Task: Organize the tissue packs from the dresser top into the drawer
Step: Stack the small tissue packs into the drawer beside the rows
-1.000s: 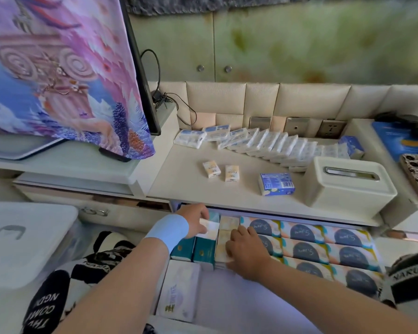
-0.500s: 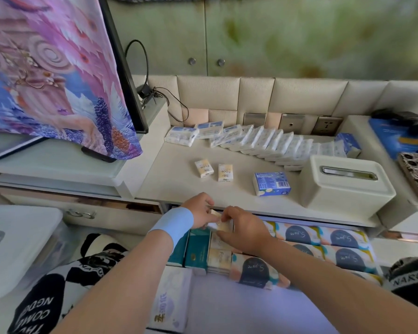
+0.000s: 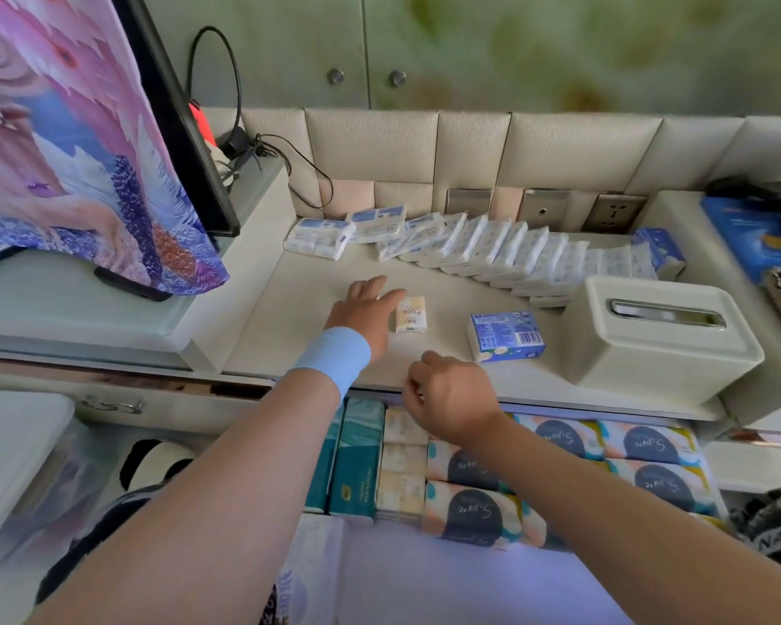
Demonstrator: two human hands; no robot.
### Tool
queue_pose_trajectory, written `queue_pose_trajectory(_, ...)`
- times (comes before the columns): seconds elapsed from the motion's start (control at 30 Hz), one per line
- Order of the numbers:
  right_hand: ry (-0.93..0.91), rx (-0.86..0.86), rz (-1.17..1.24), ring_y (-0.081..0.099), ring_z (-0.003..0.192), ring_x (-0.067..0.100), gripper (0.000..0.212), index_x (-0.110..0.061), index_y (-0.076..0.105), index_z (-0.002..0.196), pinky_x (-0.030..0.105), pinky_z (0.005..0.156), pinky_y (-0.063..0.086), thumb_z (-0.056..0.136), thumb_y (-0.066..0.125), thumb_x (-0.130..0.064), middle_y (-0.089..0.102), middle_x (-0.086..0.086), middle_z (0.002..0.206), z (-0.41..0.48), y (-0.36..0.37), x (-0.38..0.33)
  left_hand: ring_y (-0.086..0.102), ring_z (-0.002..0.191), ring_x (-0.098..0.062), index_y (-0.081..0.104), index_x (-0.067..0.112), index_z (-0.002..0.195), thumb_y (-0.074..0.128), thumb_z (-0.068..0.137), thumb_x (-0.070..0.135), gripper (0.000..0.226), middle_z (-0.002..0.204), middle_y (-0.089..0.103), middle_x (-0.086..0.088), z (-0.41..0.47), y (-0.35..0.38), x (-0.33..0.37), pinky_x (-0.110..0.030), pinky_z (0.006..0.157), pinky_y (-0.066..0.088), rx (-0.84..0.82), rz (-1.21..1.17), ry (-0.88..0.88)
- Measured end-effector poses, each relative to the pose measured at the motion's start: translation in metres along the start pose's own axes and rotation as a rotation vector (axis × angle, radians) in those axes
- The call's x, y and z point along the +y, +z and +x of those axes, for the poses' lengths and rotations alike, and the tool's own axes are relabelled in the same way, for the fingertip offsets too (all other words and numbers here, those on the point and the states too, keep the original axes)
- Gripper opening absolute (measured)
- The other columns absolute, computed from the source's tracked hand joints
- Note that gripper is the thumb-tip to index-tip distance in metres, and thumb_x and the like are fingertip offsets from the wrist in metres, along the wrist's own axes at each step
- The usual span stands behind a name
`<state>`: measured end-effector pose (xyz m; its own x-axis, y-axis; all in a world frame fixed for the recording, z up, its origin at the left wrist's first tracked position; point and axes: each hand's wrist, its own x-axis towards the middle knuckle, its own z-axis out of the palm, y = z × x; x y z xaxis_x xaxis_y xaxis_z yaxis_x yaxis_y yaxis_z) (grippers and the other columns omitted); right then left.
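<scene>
On the dresser top [image 3: 443,281] my left hand [image 3: 365,311] lies flat with fingers stretched out, right beside a small cream tissue pack [image 3: 410,314]; a second small cream pack seen earlier is hidden under it. My right hand [image 3: 447,396] hovers over the dresser's front edge, fingers loosely curled, nothing visible in it. A blue tissue pack [image 3: 506,336] lies to the right. A row of white-and-blue packs [image 3: 492,250] leans along the back. Below, the open drawer [image 3: 650,552] holds teal packs [image 3: 356,460], cream packs [image 3: 402,466] and patterned packs [image 3: 641,462].
A white tissue box [image 3: 659,340] stands at the dresser's right. A screen draped in a colourful cloth [image 3: 86,128] rises at the left on a higher shelf, with cables behind. A translucent lidded bin [image 3: 14,466] sits at lower left. Wall sockets [image 3: 542,205] line the back.
Both hands have left the drawer, where they were setting a small cream pack. The left hand has reached up onto the dresser top over the small packs; the right hand has risen to the edge.
</scene>
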<state>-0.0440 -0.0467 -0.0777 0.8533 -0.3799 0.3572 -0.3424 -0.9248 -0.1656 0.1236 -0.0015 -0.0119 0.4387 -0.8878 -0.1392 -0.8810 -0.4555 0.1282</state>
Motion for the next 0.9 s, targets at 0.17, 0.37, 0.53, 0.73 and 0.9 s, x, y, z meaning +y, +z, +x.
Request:
queue_pose_trajectory(0.17,0.134,-0.253,-0.025,0.049,0.114,0.032,0.057,-0.028,0.036,0.145,0.042,0.083,0.049,0.091,0.051,-0.021,0.038,0.01,0.141,0.036,-0.014,0.024,0.013,0.144,-0.028,0.022,0.036,0.152,0.05,0.081,-0.008,0.088,0.16,0.008,0.002,0.015,0.009,-0.016,-0.045,0.11,0.035,-0.167,0.034,-0.072)
queue_pose_trajectory(0.37,0.071,-0.463,-0.075,0.007,0.149,0.029,0.075,-0.032,-0.003,0.157,0.047,0.115,0.022,0.095,0.038,-0.026,-0.011,0.004,0.165,0.056,-0.002,0.031,0.03,0.128,-0.03,0.05,0.03,0.136,0.055,0.088,0.005,0.055,0.137,0.03,-0.005,0.024,0.011,-0.017,-0.044,0.101,0.044,-0.138,0.057,-0.082)
queue_pose_trajectory(0.53,0.041,-0.358,-0.016,0.038,0.13,0.033,0.051,-0.019,0.037,0.142,0.044,0.101,0.035,0.096,0.045,-0.04,0.024,0.008,0.156,0.055,0.004,0.028,0.044,0.119,-0.033,0.055,0.022,0.132,0.056,0.091,0.013,0.042,0.133,0.035,-0.011,0.019,0.01,-0.02,-0.042,0.096,0.046,-0.125,0.063,-0.071)
queue_pose_trajectory(0.73,0.11,-0.224,0.185,0.05,0.093,0.031,0.016,-0.009,0.053,0.105,0.045,0.079,0.048,0.091,0.059,-0.014,0.045,0.011,0.114,0.038,0.0,0.023,0.037,0.123,-0.027,0.06,0.021,0.125,0.068,0.085,0.029,0.042,0.135,0.037,-0.003,0.003,0.011,-0.023,-0.039,0.096,0.045,-0.106,0.178,-0.004)
queue_pose_trajectory(0.9,0.079,-0.239,0.384,0.051,0.095,0.025,0.038,-0.012,0.057,0.114,0.033,0.084,0.047,0.076,0.065,-0.012,0.046,0.008,0.117,0.009,-0.013,0.008,0.055,0.105,-0.024,0.062,0.021,0.119,0.072,0.081,0.03,0.041,0.12,0.053,-0.004,-0.029,0.015,-0.02,-0.035,0.087,0.049,-0.183,-0.002,-0.017)
